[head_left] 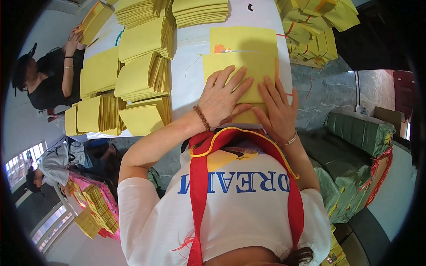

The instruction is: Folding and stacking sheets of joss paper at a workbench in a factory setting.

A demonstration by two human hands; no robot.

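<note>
A yellow sheet of paper [255, 64], which looks folded over, lies near the front edge of the white table [185, 80]. An orange print shows along its upper left part, and a thin orange strip runs down its right side. My left hand [224, 95] rests flat on the sheet with its fingers spread. Beside it, my right hand [280, 111] presses on the sheet's right part, fingers stretched out. The thumbs point toward each other near the lower fold. Neither hand grips anything; what lies under the palms is hidden.
Stacks of folded yellow paper [144, 77] cover the table's left side. Tied yellow bundles [308, 37] stand at the far right. Green wrapped packages [355, 137] sit on the right. One person [53, 82] handles yellow paper at the far left; another [66, 159] is below.
</note>
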